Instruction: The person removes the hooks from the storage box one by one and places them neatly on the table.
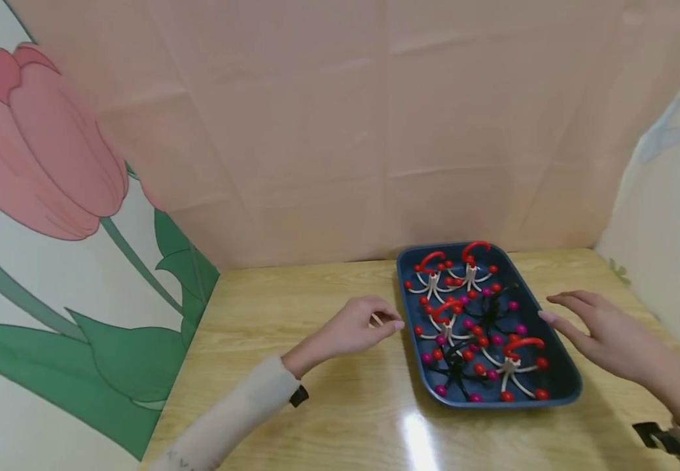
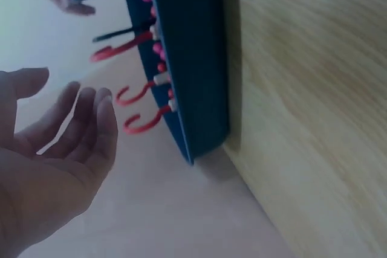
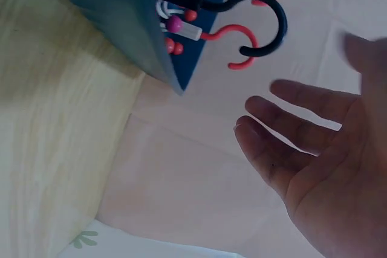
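A dark blue tray [image 1: 500, 405] holds several white multi-armed hangers [image 1: 511, 367] with red hooks and red balls on their arm tips. Among them lie black hangers [image 1: 456, 374] with magenta balls. Just left of the tray is my left hand [image 1: 354, 330], its fingers loosely bent and nothing in them. Beyond the right rim hovers my right hand [image 1: 601, 333], fingers stretched toward the tray and holding nothing. In the right wrist view a black hook [image 3: 282, 25] rises above the tray wall [image 3: 121, 4], apart from the fingers [image 3: 266, 149].
The tray stands on a light wooden table [image 1: 245, 340]. A pinkish sheet [image 1: 316, 144] hangs behind it. At the left is a wall with a painted tulip [image 1: 57, 144], and at the right a pale wall [image 1: 675, 216].
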